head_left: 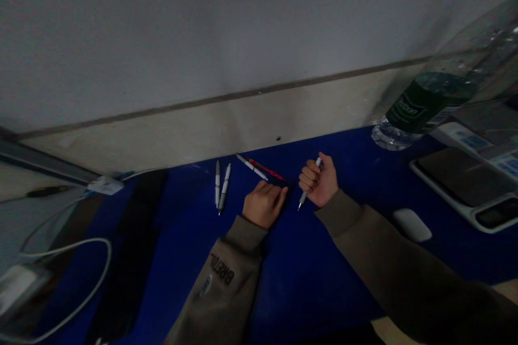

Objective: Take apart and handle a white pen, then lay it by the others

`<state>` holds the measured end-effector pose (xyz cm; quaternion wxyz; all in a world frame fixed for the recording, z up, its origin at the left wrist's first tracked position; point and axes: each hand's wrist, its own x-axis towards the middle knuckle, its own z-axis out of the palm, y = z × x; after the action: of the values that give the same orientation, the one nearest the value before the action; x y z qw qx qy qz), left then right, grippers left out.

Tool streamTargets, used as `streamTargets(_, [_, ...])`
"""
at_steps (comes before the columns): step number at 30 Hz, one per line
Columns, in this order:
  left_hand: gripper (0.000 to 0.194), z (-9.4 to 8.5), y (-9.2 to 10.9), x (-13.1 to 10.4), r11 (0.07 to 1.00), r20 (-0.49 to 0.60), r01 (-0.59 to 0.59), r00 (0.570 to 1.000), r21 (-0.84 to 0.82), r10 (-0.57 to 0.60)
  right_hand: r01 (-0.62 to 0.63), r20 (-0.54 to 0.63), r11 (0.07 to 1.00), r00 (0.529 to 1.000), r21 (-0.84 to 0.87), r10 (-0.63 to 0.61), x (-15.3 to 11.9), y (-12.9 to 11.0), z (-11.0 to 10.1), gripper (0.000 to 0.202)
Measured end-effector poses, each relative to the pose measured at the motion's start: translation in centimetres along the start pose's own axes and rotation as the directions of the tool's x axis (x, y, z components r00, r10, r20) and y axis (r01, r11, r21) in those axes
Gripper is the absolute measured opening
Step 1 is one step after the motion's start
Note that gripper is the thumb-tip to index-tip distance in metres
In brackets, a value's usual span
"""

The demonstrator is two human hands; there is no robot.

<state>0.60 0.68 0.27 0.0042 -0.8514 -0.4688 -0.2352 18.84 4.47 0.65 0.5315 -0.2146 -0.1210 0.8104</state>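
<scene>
My right hand is closed in a fist around a white pen, held upright with its tip pointing down at the blue table mat. My left hand rests on the mat with its fingers curled, the fingertips touching the near end of a red pen. A white pen lies alongside the red one. Two more white pens lie side by side on the mat just left of my left hand.
A large water bottle stands at the far right, by a scale-like device. A white mouse lies near my right sleeve. White cables and a dark object occupy the left. A wall rises behind.
</scene>
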Motion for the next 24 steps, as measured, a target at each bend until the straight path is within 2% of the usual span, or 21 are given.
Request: streamTargets(24, [0.035, 0.09, -0.07, -0.01, 1.0, 0.022, -0.006, 1.0, -0.004, 0.007, -0.026, 0.011, 0.999, 1.0, -0.029, 0.026, -0.12, 0.24, 0.09, 0.049])
